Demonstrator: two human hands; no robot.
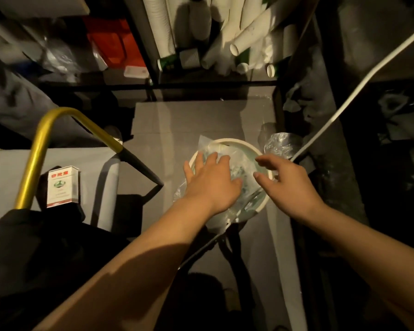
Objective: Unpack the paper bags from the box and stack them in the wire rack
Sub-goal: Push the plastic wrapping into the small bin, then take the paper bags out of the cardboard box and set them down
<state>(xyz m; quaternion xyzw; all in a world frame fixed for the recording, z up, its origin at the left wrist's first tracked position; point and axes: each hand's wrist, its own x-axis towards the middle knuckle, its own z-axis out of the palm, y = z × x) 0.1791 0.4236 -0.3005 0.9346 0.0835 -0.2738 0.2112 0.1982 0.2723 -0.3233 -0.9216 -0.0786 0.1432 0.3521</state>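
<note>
My left grip [210, 182] lies released, its fingers flat on the clear plastic wrap [207, 145] covering a round white tub [239, 141] on the grey floor [177, 120]. My right grip [287, 185] hovers just beside it over the tub's rim, fingers loosely spread and grasping nothing. The black-framed rack [201, 86] stands beyond, holding sleeves of white paper cups [249, 39]. I cannot pick out paper bags in this dim view.

Yellow handle [35, 161], white cable [351, 96] flank grey floor [189, 120].
</note>
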